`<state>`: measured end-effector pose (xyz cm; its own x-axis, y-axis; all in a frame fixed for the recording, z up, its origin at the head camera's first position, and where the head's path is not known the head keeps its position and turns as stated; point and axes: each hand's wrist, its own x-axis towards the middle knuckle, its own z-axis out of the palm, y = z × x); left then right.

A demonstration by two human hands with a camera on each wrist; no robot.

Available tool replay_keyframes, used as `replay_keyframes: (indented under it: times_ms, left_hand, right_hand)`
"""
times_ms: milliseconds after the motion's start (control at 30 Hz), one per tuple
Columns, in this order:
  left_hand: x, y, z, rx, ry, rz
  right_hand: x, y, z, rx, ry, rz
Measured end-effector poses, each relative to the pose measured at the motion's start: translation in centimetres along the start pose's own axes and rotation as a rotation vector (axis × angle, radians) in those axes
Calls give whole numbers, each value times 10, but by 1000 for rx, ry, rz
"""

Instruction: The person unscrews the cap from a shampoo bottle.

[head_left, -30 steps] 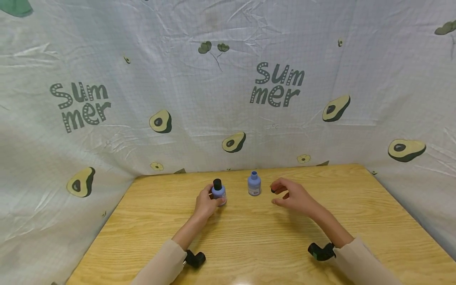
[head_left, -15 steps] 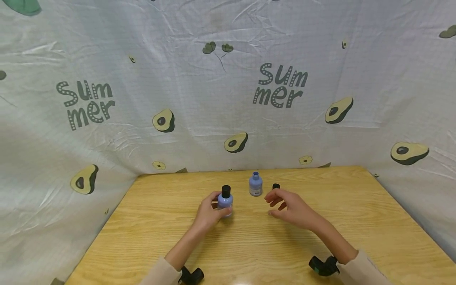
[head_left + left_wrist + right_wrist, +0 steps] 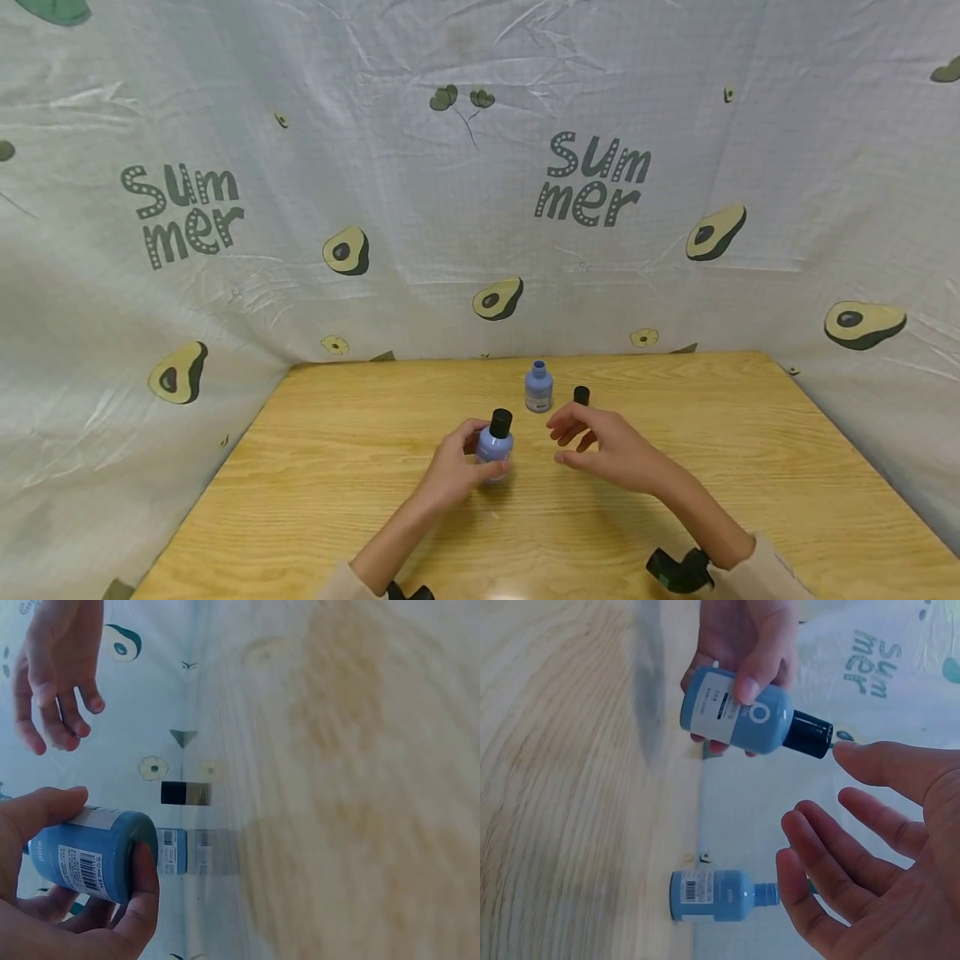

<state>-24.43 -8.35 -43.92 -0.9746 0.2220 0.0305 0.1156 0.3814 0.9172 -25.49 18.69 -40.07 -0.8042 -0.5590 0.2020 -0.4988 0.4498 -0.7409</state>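
Observation:
My left hand (image 3: 453, 471) grips a small blue-purple bottle (image 3: 491, 450) with a black cap (image 3: 501, 422) on it, raised above the table. In the left wrist view a finger lies under the base of this bottle (image 3: 79, 859). My right hand (image 3: 611, 450) is empty, its fingers loosely bent and spread, just right of the held bottle. In the right wrist view its thumb (image 3: 885, 765) overlaps the cap's end. A second bottle (image 3: 538, 392), uncapped, stands upright behind both hands. Its neck shows bare threads. A loose black cap (image 3: 581, 395) stands upright to its right, partly behind my right hand.
The wooden table (image 3: 352, 433) ends at the back against a pale curtain (image 3: 420, 208) printed with avocados and lettering. A black wrist camera (image 3: 678, 571) sits at my right sleeve.
My left hand has lifted the capped bottle and brought it right and nearer to me. My right hand has let go of the loose cap, leaving it on the table, and drawn back toward the left.

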Motion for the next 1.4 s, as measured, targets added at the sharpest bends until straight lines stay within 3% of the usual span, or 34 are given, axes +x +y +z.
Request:
replay_keyframes:
  times_ms: [600, 1033, 1400]
  left_hand:
    - [5, -2, 9, 94, -180, 85]
    - [6, -1, 13, 127, -215, 97]
    - [7, 0, 17, 176, -243, 147]
  right_hand:
    - [2, -3, 4, -21, 0, -25]
    - [12, 3, 11, -5, -16, -8]
    - [9, 7, 21, 31, 44, -4]
